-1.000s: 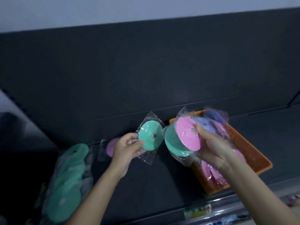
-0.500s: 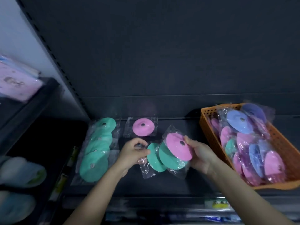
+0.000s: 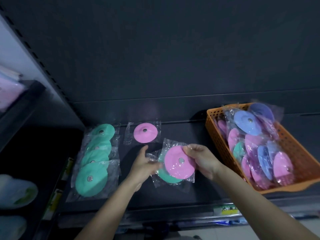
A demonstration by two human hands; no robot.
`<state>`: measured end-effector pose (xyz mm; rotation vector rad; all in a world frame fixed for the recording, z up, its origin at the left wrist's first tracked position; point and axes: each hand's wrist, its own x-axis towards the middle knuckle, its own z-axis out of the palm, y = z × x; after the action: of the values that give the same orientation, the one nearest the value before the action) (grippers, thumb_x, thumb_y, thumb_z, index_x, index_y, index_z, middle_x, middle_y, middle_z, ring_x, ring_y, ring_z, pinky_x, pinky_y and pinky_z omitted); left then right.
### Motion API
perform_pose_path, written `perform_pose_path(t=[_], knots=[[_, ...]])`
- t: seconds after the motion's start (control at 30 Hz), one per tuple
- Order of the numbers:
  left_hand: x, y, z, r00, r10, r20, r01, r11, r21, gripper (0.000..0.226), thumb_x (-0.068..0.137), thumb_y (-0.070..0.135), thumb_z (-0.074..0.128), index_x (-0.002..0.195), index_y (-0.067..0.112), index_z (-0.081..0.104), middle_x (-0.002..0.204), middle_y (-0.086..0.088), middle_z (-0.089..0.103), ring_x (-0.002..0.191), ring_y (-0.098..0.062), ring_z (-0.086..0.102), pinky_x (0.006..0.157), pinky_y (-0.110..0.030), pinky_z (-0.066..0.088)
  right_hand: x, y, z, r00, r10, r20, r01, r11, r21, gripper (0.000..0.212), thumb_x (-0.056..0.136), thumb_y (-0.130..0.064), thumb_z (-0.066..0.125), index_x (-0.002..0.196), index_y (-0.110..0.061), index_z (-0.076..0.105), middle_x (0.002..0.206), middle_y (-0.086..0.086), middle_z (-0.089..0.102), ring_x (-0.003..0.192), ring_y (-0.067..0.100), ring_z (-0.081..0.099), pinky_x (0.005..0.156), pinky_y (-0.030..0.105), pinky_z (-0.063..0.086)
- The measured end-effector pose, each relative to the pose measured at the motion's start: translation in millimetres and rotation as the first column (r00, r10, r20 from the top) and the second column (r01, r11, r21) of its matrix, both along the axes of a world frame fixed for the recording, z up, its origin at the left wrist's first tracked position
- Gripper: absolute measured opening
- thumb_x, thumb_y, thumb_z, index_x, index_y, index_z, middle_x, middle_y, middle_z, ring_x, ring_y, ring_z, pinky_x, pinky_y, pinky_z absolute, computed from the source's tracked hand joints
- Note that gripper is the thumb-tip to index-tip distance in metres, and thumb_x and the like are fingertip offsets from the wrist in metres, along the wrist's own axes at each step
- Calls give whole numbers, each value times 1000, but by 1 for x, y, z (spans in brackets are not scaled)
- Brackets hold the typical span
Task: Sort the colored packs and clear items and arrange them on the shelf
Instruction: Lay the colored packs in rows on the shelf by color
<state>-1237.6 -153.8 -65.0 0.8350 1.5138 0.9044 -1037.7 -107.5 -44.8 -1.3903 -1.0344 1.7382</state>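
Green packs, four overlapped in a row running front to back, lie on the shelf beside one flat pink pack, while left hand fingers pinch a fifth green pack and right hand fingers clamp a second pink pack atop it, near the orange basket.

A row of packs lies left on the shelf, the basket right.

both hands hold a pink pack over a green pack above the shelf.
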Motion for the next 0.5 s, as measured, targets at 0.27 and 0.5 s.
perform_pose_path(t=[0.27,0.5], knots=[[-2,4,-3,1000,13,-19,-13,1000,2,71,71,7,78,124,31,37,104,-6,65,88,-12,65,75,-27,55,28,1,8,959,-235,158,209,964,165,25,91,-26,63,75,-7,58,63,20,57,30,27,49,32,25,40],[11,14,2,994,109,7,-109,994,-33,18,77,8,74,88,4,61,86,-12,69,75,-22,65,72,-38,54,18,-3,-3,949,-38,312,-32,975,218,24,89,-28,64,68,-17,62,65,-6,61,60,11,55,53,22,44]])
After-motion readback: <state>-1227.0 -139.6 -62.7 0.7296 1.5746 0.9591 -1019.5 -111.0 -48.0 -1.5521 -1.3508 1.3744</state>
